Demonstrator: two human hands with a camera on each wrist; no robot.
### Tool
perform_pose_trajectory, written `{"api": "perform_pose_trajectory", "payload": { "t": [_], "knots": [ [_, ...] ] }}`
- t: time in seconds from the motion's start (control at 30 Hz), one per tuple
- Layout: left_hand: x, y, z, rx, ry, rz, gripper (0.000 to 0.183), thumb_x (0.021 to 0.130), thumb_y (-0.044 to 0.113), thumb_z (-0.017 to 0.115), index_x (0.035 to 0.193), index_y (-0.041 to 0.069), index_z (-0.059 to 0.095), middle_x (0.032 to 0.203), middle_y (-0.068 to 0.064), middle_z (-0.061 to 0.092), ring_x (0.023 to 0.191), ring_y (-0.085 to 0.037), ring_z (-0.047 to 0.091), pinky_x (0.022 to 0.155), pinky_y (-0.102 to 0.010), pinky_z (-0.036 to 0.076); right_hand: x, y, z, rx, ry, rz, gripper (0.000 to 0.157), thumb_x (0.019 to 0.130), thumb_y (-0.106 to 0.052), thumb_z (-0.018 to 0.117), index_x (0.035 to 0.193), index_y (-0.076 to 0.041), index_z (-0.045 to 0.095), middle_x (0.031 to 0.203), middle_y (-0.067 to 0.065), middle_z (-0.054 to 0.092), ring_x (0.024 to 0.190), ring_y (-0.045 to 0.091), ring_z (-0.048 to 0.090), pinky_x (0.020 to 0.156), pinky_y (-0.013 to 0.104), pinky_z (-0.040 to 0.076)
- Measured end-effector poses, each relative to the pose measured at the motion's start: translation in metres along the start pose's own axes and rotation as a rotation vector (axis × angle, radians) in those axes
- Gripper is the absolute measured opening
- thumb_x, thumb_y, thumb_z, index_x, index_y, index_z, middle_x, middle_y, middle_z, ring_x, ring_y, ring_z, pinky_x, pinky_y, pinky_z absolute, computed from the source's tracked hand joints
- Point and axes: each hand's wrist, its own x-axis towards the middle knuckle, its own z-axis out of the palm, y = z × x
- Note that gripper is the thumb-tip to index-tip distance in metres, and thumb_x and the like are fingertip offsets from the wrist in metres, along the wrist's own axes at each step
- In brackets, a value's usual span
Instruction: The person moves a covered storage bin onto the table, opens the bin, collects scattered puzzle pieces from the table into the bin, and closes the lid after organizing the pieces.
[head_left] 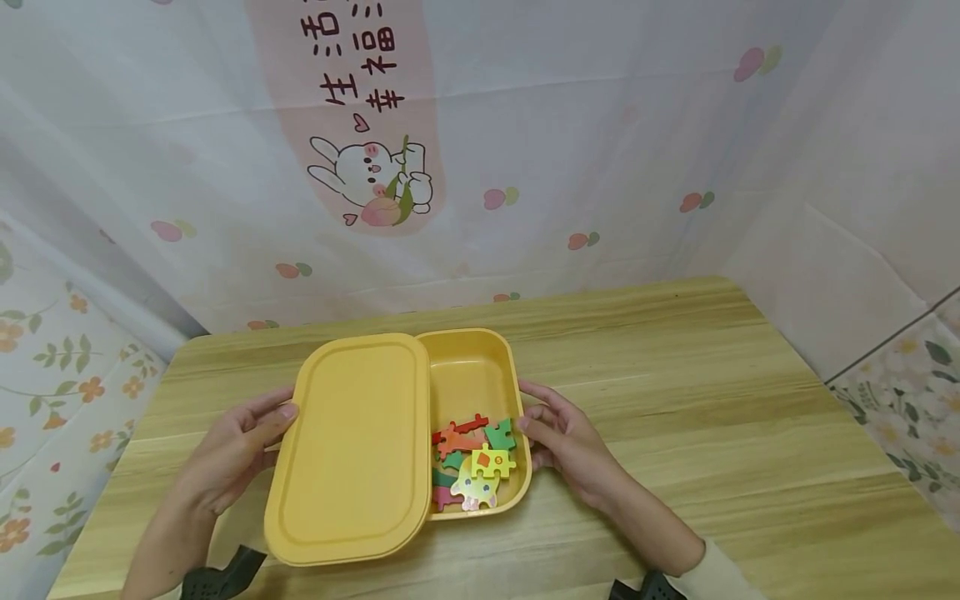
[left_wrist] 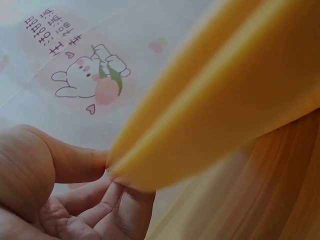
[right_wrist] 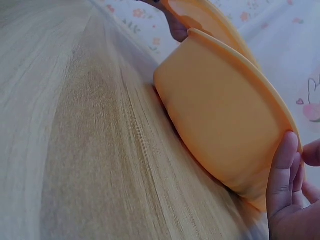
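Note:
A yellow plastic lid (head_left: 352,450) covers the left part of a yellow box (head_left: 472,375) in the head view. My left hand (head_left: 240,446) pinches the lid's left edge between thumb and fingers; the left wrist view shows this pinch on the lid's rim (left_wrist: 200,115) close up. My right hand (head_left: 566,442) holds the box's right rim, with fingers against the outer wall (right_wrist: 225,110) in the right wrist view. Inside the box lie puzzle pieces in several colours, among them a yellow piece (head_left: 491,462), a green piece (head_left: 500,434) and an animal-face piece (head_left: 476,487). The lid hides the box's left side.
The box stands on a wood-grain table (head_left: 675,400), whose back edge meets a white printed curtain (head_left: 562,150). Floral cloth (head_left: 67,392) hangs at the left. A dark strap device (head_left: 221,575) sits on the left wrist, and another (head_left: 648,587) on the right.

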Motion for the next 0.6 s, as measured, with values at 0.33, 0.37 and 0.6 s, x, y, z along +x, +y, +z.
{"api": "perform_pose_trajectory", "payload": {
  "t": [0.33,0.37,0.6],
  "knots": [
    [0.003,-0.001,0.012,0.009,0.004,-0.018,0.059,0.113,0.011,0.048,0.159,-0.015,0.022,0.117,0.011,0.075,0.102,-0.01,0.074,0.085,-0.032,0.066,0.0,0.0,-0.001,-0.01,-0.007,0.002,0.063,0.106,-0.014,0.064,0.163,-0.015,0.037,0.113,0.005,0.062,0.077,0.012,0.066,0.064,0.022,0.061],
    [0.004,-0.001,0.013,0.012,0.01,-0.026,0.06,0.113,0.012,0.048,0.159,-0.015,0.021,0.117,0.012,0.075,0.102,-0.009,0.074,0.085,-0.031,0.066,0.0,0.0,-0.001,-0.009,-0.007,0.003,0.063,0.106,-0.014,0.063,0.163,-0.015,0.037,0.113,0.005,0.062,0.077,0.012,0.066,0.064,0.022,0.061],
    [0.007,0.0,0.025,0.037,0.091,-0.092,0.062,0.112,0.017,0.054,0.16,-0.011,0.026,0.112,0.017,0.075,0.099,-0.006,0.073,0.081,-0.03,0.066,0.0,-0.001,-0.001,-0.001,-0.028,0.001,0.064,0.106,-0.015,0.063,0.164,-0.014,0.035,0.116,0.005,0.062,0.08,0.012,0.067,0.066,0.022,0.061]
  ]
}}
